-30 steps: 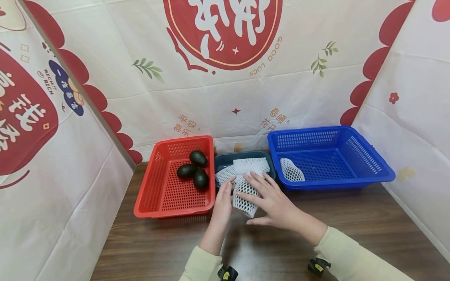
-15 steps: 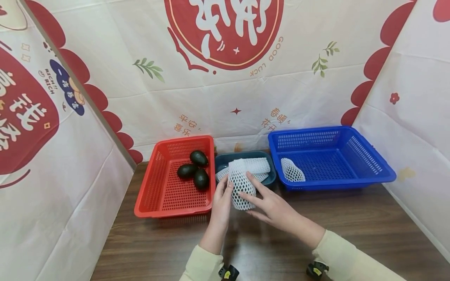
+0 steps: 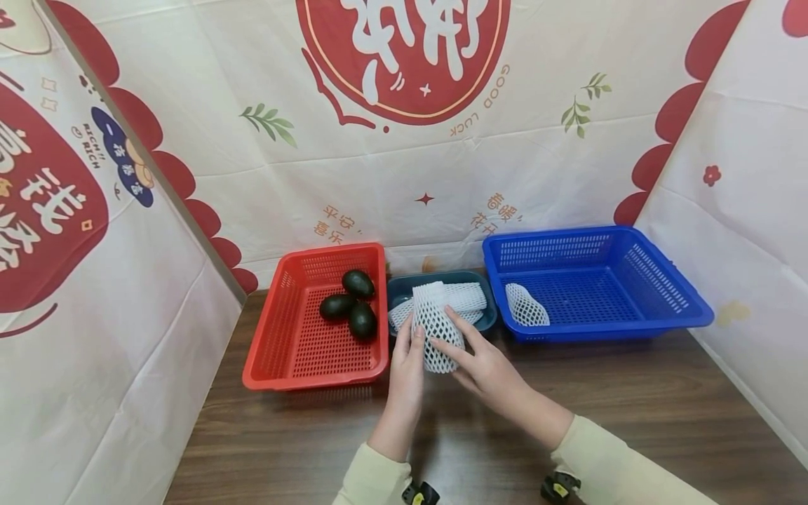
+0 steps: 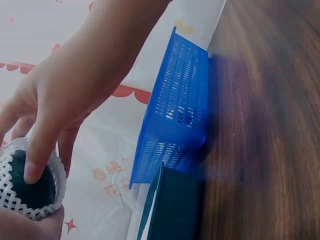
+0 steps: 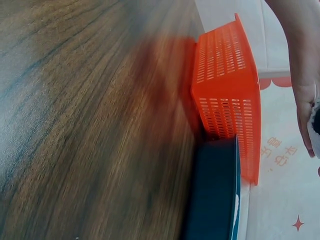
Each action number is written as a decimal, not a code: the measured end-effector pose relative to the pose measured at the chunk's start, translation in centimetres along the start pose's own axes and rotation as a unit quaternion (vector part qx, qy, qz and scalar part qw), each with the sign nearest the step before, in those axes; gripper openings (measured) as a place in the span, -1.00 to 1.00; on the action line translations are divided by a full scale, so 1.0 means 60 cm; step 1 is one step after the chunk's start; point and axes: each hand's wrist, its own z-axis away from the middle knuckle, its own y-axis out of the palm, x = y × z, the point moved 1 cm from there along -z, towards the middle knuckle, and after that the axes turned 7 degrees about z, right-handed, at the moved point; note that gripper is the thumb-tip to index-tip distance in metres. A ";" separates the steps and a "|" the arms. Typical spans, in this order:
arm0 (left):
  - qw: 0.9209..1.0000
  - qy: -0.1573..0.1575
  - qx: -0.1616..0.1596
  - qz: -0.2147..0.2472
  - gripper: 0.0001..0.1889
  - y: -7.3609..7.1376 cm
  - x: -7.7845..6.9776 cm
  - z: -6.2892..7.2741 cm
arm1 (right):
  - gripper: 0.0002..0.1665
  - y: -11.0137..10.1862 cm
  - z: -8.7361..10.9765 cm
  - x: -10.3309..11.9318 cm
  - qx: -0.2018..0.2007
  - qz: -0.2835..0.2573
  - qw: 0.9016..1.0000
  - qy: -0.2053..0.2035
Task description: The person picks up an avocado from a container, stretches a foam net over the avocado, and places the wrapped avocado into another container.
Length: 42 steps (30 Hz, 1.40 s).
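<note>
A white foam net sleeve (image 3: 432,312) stands upright between both hands, above the front of a dark teal tray (image 3: 489,324). In the left wrist view a dark green avocado (image 4: 37,187) shows inside the sleeve's open end. My left hand (image 3: 404,375) holds the sleeve from its left side. On the other side my right hand (image 3: 495,368) grips it with fingers spread along the mesh; one of its digits presses on the avocado in the left wrist view. More white foam nets (image 3: 466,297) lie in the tray, partly hidden behind the held one.
Three bare avocados (image 3: 358,284) lie in a red basket (image 3: 257,365) at left. To the right, a blue basket (image 3: 669,322) has one net-wrapped item (image 3: 525,307) in its near left corner. All stand on a wooden table (image 3: 303,449) before a printed cloth backdrop.
The sleeve has gone from lying slanted under the hands to upright between them. Both hands have closed in around it, and the right hand has come left.
</note>
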 end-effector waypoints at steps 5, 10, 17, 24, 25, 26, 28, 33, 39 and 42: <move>1.000 0.001 -0.003 0.012 -0.41 0.006 0.003 0.004 | -0.55 0.004 -0.002 0.004 -0.029 0.010 1.000 0.004; 1.000 0.000 -0.006 0.015 -0.42 0.007 0.003 0.004 | -0.54 0.003 -0.002 0.005 -0.028 0.002 1.000 0.010; 1.000 0.013 -0.015 0.016 -0.42 0.002 -0.001 0.002 | -0.36 -0.011 -0.006 0.005 0.027 -0.040 0.998 0.030; 0.999 0.015 -0.024 0.028 -0.42 0.005 -0.004 0.003 | -0.42 -0.012 -0.009 0.011 -0.027 0.047 0.998 0.007; 0.999 0.016 -0.027 0.033 -0.42 0.005 -0.003 0.003 | -0.44 -0.012 -0.011 0.011 -0.049 0.054 0.997 -0.005; 0.999 0.019 -0.029 0.036 -0.43 0.006 -0.002 0.004 | -0.45 -0.013 -0.012 0.012 -0.067 0.056 0.996 -0.014; 0.998 0.023 -0.034 0.041 -0.46 0.006 -0.002 0.004 | -0.47 -0.016 -0.016 0.014 -0.094 0.052 0.994 -0.029; 0.998 0.026 -0.042 0.040 -0.53 0.009 0.001 0.006 | -0.50 -0.025 -0.017 0.013 -0.099 0.002 0.995 -0.002; 0.999 0.020 -0.037 -0.001 -0.58 0.014 0.004 0.011 | -0.37 -0.028 -0.004 0.001 -0.073 -0.021 0.994 0.078; 0.999 0.032 -0.014 -0.020 -0.60 0.022 0.006 0.012 | -0.26 -0.029 0.005 -0.008 -0.055 -0.039 0.989 0.131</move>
